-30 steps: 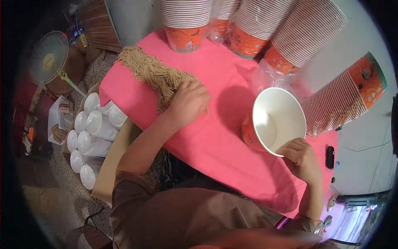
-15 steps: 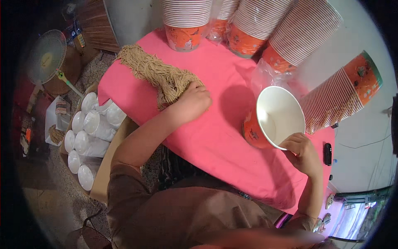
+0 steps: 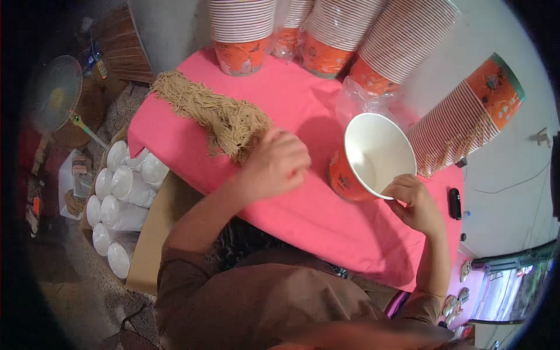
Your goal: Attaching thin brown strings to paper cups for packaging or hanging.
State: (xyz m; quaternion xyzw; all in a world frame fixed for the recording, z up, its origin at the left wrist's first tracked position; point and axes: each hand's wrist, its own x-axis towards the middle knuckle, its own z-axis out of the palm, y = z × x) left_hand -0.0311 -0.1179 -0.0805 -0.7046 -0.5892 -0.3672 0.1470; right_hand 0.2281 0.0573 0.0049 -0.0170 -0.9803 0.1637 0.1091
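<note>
A wide paper bucket (image 3: 345, 178), orange outside and white inside, stands tilted on the pink tablecloth (image 3: 291, 204) with its mouth toward me. My right hand (image 3: 415, 205) pinches its near rim, thumb and fingers on either side of the edge. To the left lies a long tangled bundle of tan cords (image 3: 219, 116). My left hand (image 3: 279, 164) hovers just off the bundle's near end, fingers curled together and slightly blurred. Whatever those fingers may hold is hidden.
Tall stacks of orange paper buckets (image 3: 242, 55) line the back. Another stack (image 3: 452, 125) leans at right, tan cords draped over its rims. A cardboard box (image 3: 153, 233) of white wrapped cup stacks (image 3: 131, 186) sits at lower left. A black object (image 3: 454, 203) lies near the right edge.
My left hand has come off the cord bundle, moving toward me and slightly right, fingers curled. My right hand keeps its hold on the bucket rim. The whole view has shifted a little.
</note>
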